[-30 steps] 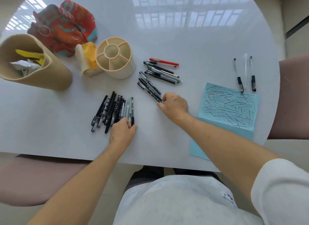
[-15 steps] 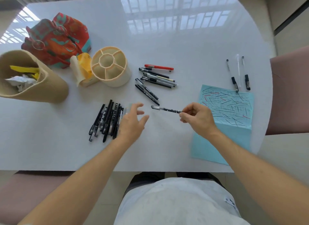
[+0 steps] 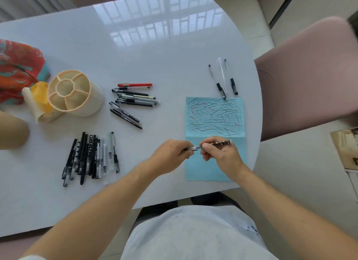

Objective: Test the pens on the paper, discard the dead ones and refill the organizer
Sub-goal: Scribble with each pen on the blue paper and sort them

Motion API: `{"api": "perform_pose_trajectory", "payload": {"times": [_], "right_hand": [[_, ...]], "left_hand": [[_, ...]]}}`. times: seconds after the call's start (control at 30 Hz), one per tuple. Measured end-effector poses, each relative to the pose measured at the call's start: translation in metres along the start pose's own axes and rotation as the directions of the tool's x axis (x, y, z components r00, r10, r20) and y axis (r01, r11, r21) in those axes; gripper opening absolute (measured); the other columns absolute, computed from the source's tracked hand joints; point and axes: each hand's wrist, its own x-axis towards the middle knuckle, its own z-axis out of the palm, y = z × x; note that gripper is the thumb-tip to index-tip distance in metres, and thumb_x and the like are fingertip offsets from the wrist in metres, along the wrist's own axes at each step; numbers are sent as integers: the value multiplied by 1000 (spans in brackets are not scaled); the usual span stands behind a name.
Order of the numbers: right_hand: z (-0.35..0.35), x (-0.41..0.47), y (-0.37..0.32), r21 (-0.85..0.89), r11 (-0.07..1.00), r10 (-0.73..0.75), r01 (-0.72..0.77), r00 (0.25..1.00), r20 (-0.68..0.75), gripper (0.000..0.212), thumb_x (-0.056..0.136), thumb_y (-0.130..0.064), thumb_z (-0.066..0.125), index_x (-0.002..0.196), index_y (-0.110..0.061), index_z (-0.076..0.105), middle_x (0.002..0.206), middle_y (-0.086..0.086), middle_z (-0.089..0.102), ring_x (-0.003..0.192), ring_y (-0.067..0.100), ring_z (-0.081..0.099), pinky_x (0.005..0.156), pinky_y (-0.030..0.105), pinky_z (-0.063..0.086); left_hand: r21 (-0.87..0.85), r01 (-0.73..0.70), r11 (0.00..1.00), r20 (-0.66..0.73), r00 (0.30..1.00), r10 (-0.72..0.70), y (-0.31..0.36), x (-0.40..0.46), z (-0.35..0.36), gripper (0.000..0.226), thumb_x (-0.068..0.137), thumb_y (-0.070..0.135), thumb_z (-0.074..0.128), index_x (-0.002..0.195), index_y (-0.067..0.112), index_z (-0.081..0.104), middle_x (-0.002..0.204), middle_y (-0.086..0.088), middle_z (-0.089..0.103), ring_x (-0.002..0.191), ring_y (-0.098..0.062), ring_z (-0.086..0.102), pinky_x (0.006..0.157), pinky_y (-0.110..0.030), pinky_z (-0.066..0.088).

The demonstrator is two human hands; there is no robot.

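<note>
Presently under test: a dotted black pen (image 3: 219,143) was held level above the lower, unmarked half of the blue paper (image 3: 205,168).
Left hand: the left hand (image 3: 170,153) had its fingers curled round the clear cap end of that pen.
Right hand: the right hand (image 3: 220,155) pinched the patterned barrel; both hands were closed on the one pen, seemingly to uncap it.
Risk, cap: a sharp pull could send the smooth cap skidding over the glossy table (image 3: 135,46) and off its curved edge.
Risk, paper: the thin folded sheet lay loose near the table edge; a hard stroke could drag or crease it.
Risk, sorting: the row of black pens (image 3: 91,157), the mixed cluster (image 3: 131,101) and the three slim pens (image 3: 222,79) lay apart; a pen returned to the wrong group would void the result.
Organizer: the round cream organizer (image 3: 73,93), plastic with divided cells, stood unfilled at left.
Paper surface: the upper half was crowded with black and red strokes.
Pens: slender cylinders, some clear, some printed.
</note>
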Motion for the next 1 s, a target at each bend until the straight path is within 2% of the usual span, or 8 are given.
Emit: {"api": "perform_pose_trajectory", "payload": {"times": [0.2,0.33,0.4,0.47,0.57,0.67,0.83,1.0], "right_hand": [[-5,12,4,-27,1000,7,-8,999,-53,20,90,-21,67,77,-9,77,68,14,70,56,23,62,55,32,53],[-33,29,0,138,987,124,-76,914,-386,22,91,-15,65,73,-9,76,62,6,68,52,15,58,51,30,50],[-55,37,-3,89,994,102,-70,899,-425,21,94,-14,64,77,-9,74,64,3,70,54,13,60,53,29,53],[-59,42,-2,-9,998,52,-59,932,-359,20,97,-15,65,80,-12,75,72,3,75,61,12,67,58,28,58],[-36,46,1,-94,995,-35,15,976,-216,14,96,-12,65,86,-13,75,82,4,79,75,16,74,67,30,60],[-14,51,6,-237,969,-112,72,981,-161,8,85,-25,67,84,-25,75,81,3,78,72,22,73,69,37,60],[0,61,14,-501,850,-201,165,979,-18,7,89,-25,69,92,-29,74,83,-12,76,66,16,69,71,40,59],[6,67,13,-634,738,-244,234,967,72,10,90,-23,70,96,-25,78,88,-12,77,75,12,70,78,37,57]], "left_hand": [[150,2,989,-2,1000,-2,6,9,9,19,98,33,52,93,20,65,80,7,70,72,-21,62,67,-39,51],[226,116,967,-123,988,-90,-18,6,6,20,98,28,51,89,15,64,81,-2,70,77,-31,63,67,-40,49],[244,142,959,-181,978,-99,-33,-1,3,19,97,28,54,89,17,66,83,0,70,80,-29,64,65,-36,48],[261,73,963,-231,973,-11,-36,-3,4,15,96,29,59,90,19,69,91,4,70,87,-24,64,65,-31,47],[284,-74,956,-225,964,141,-21,9,15,15,95,28,63,91,17,72,111,5,71,103,-21,63,78,-32,54],[320,-166,933,-187,954,234,-16,18,21,21,96,28,62,89,13,74,113,1,72,111,-21,63,90,-31,51],[300,-159,941,-190,956,222,-19,20,23,21,96,27,61,91,12,75,117,2,71,116,-19,62,94,-32,52],[280,-156,947,-159,966,206,-21,17,23,18,95,25,61,97,14,76,125,3,69,123,-16,59,101,-31,48]]}}
